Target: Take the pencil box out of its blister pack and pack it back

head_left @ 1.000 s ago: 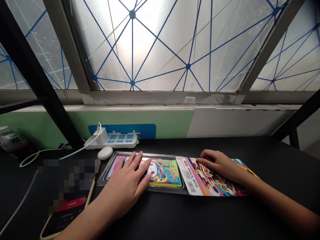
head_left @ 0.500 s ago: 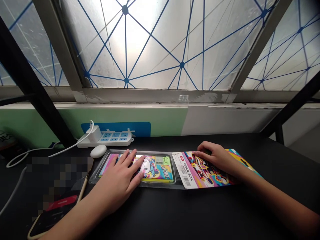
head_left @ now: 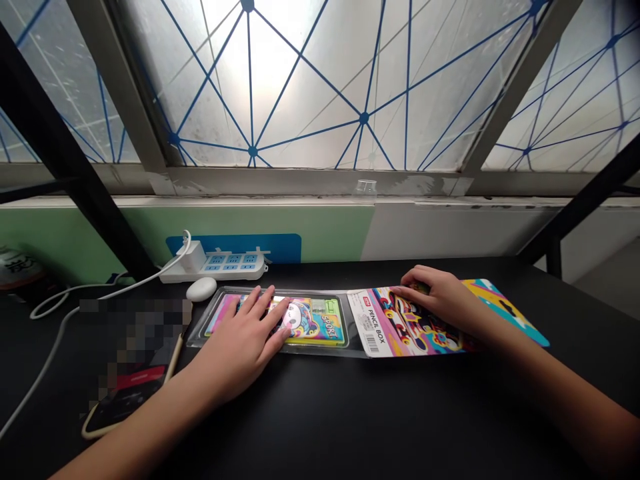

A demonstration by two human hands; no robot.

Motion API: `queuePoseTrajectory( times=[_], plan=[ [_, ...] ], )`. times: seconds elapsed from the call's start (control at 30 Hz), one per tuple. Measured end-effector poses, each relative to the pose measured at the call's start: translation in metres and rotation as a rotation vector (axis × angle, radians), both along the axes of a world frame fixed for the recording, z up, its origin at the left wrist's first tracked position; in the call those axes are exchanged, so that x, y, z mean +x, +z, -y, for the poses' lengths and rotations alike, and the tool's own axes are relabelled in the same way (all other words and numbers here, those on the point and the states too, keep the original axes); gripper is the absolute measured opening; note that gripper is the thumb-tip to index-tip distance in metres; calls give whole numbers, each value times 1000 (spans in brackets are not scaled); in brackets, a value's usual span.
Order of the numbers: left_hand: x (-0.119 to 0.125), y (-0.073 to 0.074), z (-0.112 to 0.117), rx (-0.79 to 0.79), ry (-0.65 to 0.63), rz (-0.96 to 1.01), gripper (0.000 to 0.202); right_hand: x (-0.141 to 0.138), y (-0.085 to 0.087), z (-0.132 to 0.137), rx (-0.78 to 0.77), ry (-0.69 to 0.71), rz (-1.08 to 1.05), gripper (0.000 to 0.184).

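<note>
A clear plastic blister tray (head_left: 204, 331) lies on the black table with a colourful pencil box (head_left: 327, 331) inside it, printed "SPORT". My left hand (head_left: 243, 343) rests flat on the box's left part, fingers spread, hiding some of its picture. Joined to the tray's right side is a printed cardboard card (head_left: 376, 323) marked "PENCIL BOX", with a barcode. My right hand (head_left: 445, 300) is on this card near its far edge, fingers bent and thumb lying along the print. It appears to grip that edge, though the fingertips are partly hidden.
A white power strip (head_left: 235, 267) with a plugged-in charger (head_left: 193, 257) stands by the wall. A white rounded case (head_left: 201, 289) and a phone (head_left: 130, 403), partly blurred out, lie left. A white cable (head_left: 60, 333) runs along the left. Black frame bars (head_left: 75, 153) slant at both sides.
The view has tilted slightly down, so the scene sits a little higher. Both hands keep their places on the pencil box and the card; the card's right end shows a bit more.
</note>
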State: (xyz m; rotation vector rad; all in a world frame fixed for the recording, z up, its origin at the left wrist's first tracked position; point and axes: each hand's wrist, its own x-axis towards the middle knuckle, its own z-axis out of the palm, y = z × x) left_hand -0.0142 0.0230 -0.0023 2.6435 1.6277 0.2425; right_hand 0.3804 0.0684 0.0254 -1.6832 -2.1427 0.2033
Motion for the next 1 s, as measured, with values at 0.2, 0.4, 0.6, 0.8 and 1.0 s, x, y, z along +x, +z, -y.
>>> queuePoseTrajectory(
  times=[0.2, 0.4, 0.6, 0.8, 1.0],
  plan=[
    [8, 3, 8, -40, -5, 29, 58, -20, 3, 12, -74, -62, -135, 42],
    [28, 6, 24, -87, -40, 161, 59, -60, -17, 22, -148, -13, -213, 40],
    [29, 22, 34, -198, -64, 487, 49, -71, -24, 22, -181, 35, -209, 37],
    [10, 26, 16, -51, 73, 776, 36, -46, -16, 19, -247, 83, -154, 42],
    [9, 11, 4, -151, 192, 1076, 42, -23, -10, 13, -366, 196, -114, 48]
  ],
)
